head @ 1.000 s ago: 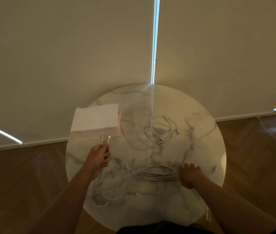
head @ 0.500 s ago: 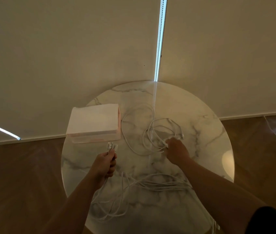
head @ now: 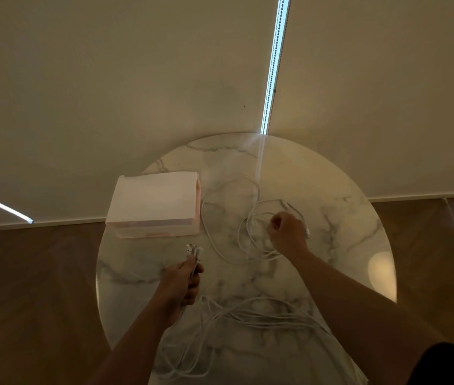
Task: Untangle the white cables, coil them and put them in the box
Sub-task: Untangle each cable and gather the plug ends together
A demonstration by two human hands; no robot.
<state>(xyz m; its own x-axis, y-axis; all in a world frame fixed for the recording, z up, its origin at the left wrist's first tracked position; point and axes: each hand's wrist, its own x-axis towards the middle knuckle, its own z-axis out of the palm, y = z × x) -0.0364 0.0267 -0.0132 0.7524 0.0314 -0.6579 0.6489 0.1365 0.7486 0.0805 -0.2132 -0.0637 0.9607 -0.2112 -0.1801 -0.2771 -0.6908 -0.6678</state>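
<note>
White cables lie in two groups on the round marble-topped table (head: 345,218): a loose loop of thin white cable (head: 228,212) beside the pale pink lidded box (head: 153,204), and a long tangled bundle (head: 248,318) near the person. The left hand (head: 184,282) grips several plug ends (head: 192,250); the right hand (head: 287,232) is fisted on the loop. Better to draw strands out slowly, I'd say. The box is closed, so I can't see what it holds.

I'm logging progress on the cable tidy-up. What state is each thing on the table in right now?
Left hand: closed around cable plugs, held above the table.
Right hand: fisted on the far cable loops.
Far cable loops: loose, uncoiled on the table.
Near cables: tangled, spread along the table's near edge.
Box: lid on, no cable inside visible.
</note>
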